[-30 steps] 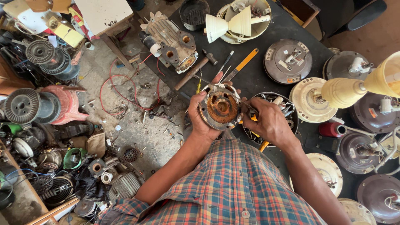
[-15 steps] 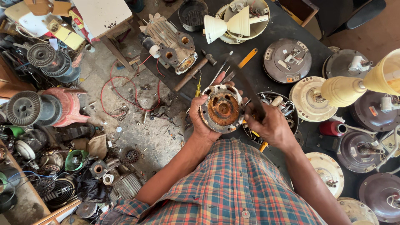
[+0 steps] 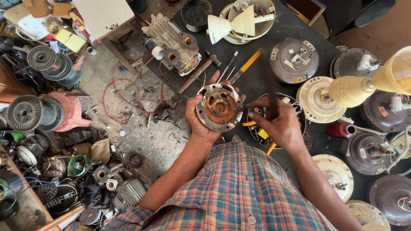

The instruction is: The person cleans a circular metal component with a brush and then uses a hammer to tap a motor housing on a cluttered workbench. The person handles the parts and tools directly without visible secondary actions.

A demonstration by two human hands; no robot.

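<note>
The left hand (image 3: 201,122) cups a rusty round motor housing (image 3: 219,107), fingers wrapped under its rim, open face tilted up at the person. It sits above the near edge of the dark counter (image 3: 257,72). Just right of it, the right hand (image 3: 278,126) is clenched on a thin dark tool (image 3: 272,96) that stands nearly upright and blurred, its end unclear. Fan motor covers crowd the counter's right; the floor on the left is strewn with coils and a red wire (image 3: 128,94).
</note>
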